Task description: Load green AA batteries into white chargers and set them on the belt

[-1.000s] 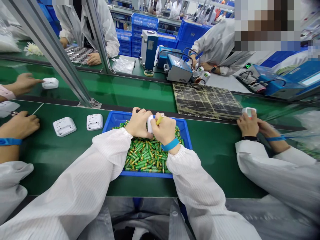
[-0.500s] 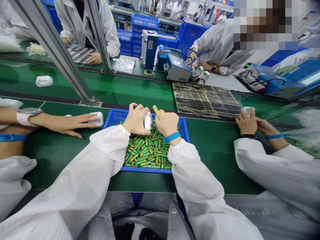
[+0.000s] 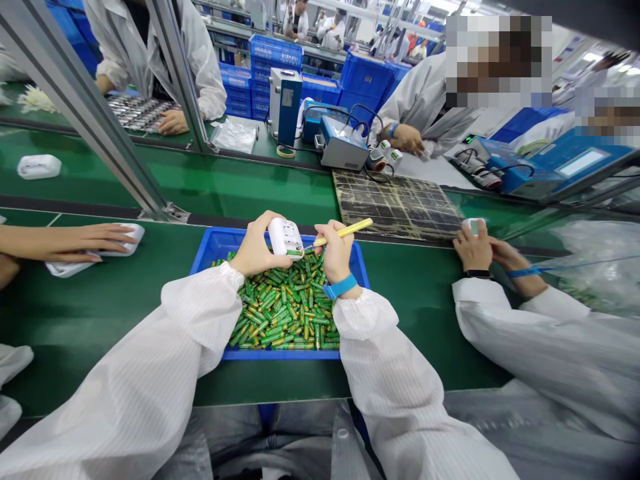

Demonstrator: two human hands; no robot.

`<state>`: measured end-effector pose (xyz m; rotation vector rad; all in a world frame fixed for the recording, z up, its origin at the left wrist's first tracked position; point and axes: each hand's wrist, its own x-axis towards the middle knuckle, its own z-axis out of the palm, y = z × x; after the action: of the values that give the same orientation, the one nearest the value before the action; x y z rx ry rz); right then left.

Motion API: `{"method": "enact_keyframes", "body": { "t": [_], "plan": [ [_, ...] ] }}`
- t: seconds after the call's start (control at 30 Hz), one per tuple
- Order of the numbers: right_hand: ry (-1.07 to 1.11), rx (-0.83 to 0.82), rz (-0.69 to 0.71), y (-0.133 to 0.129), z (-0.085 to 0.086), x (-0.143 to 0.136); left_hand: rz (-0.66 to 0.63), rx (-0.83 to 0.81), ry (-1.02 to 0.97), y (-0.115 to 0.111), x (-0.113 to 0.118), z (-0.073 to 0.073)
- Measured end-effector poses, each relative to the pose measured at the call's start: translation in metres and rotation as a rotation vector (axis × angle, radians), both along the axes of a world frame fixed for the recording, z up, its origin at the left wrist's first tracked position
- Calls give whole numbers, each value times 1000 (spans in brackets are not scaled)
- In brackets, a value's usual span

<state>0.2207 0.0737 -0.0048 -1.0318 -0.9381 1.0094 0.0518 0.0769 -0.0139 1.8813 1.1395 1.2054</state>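
Note:
My left hand is closed around a white plastic device, its slotted side turned toward my right hand. At the device's lower edge a green battery shows. Pinched in my right hand is a yellow-handled tool with a thin tip, which reaches the lower edge of the device near the battery. Whether the tip is a blade, hook or tweezer I cannot tell. Both hands are over a blue tray holding many green and gold batteries.
At left, a co-worker's hand rests on white devices. At right, another co-worker's hands hold a white device. A dark scratched board lies beyond the tray. A metal post rises at left. Blue instruments stand behind.
The white device has turned so its slotted side shows. The yellow tool has swung from pointing up-left to pointing right, its tip now at the device. At left, the co-worker's hand has shifted left.

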Motion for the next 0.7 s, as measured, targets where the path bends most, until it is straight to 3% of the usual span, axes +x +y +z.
{"method": "enact_keyframes", "body": {
  "t": [0.43,0.53,0.63,0.7],
  "plan": [
    [108,-22,12,2,-7,1,56,-15,-17,-3,3,-2],
    [262,-189,32,4,-12,-1,52,-2,8,-5,3,-2],
    [460,-450,124,7,-12,0,72,36,87,-7,5,-1],
    [531,-540,200,8,-9,0,108,89,211,-7,6,-3]
  ]
}}
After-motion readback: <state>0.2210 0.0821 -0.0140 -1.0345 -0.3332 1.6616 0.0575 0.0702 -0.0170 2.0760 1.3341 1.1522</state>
